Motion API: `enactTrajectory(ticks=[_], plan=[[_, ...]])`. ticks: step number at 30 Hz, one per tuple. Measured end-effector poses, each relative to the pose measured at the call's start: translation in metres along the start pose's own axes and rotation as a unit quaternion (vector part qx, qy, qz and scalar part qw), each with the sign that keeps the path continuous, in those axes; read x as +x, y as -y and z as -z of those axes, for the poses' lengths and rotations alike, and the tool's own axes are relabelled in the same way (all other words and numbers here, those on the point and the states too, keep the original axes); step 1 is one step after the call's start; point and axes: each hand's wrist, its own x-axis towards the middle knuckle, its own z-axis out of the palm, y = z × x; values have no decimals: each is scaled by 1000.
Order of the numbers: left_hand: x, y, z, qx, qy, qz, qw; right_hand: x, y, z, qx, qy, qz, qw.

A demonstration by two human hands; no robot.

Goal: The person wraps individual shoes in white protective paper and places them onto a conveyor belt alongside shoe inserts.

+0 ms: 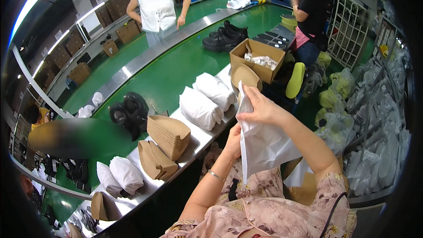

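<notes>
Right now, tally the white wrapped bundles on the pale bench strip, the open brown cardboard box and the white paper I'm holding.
White wrapped bundles: 4
Open brown cardboard box: 1
White paper in left hand and right hand: 1
Total: 6

A person in white (156, 6) is standing beyond the metal rail (126, 71); a person in black (312, 13) is standing near a wire rack (348, 31); cartons (128, 31) are sitting at left.

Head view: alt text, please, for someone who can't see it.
Left hand and right hand hold white paper beside a bench of white bundles and brown inserts. Beyond, black shoes sit on a green surface, a person in white behind it.
</notes>
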Motion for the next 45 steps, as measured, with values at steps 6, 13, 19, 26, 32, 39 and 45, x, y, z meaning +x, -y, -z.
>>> enactTrajectory(ticks=[6, 13, 19, 26, 32, 39, 45], plan=[[-6, 13, 10, 112, 16, -33, 993, -3, -24, -17, 135, -24, 72, 988], [-8, -17, -1, 66, -44, 81, 994, -10, -24, -25, 63, -155, -68, 984], [-41, -31, -35, 569, -222, -488, 623, -4, -36, -16, -144, -383, -55, 911], [-2, 20, -43, 642, -74, -304, 700, -11, -30, -2, -75, -445, -66, 890], [25, 28, -18, 355, -20, -203, 912, -11, 8, -15, -29, -367, -62, 928], [22, 21, 13, 57, -97, -141, 984, -38, -32, 18, 201, -227, -51, 952], [7, 13, 17, 61, -38, -87, 994, -45, -74, 1, 307, -64, -86, 946]])
